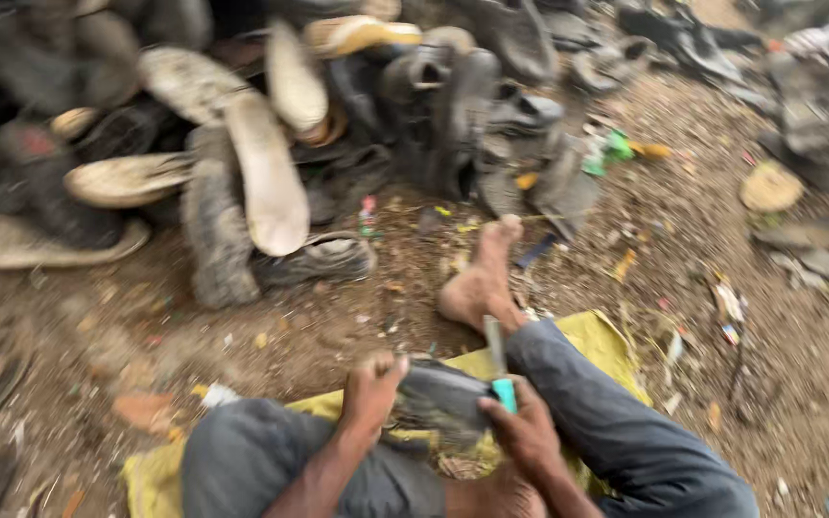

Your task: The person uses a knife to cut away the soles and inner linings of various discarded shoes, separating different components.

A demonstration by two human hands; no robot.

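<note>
My left hand (pixel 372 391) grips the near end of a dark worn shoe (pixel 441 395) resting on my lap. My right hand (pixel 522 429) holds a knife with a turquoise handle (pixel 503 391), its blade (pixel 494 345) pointing up and away, right beside the shoe. My legs in grey trousers (pixel 616 422) are bent, and my bare foot (pixel 480 278) rests on the dirt ahead. I sit on a yellow cloth (pixel 606 338). The picture is blurred by motion.
A big heap of old shoes and pale soles (pixel 271 173) fills the far side, left to centre. More dark scraps (pixel 817 96) lie at the far right. The dirt ground (pixel 683 221) is strewn with small bits of litter and plastic.
</note>
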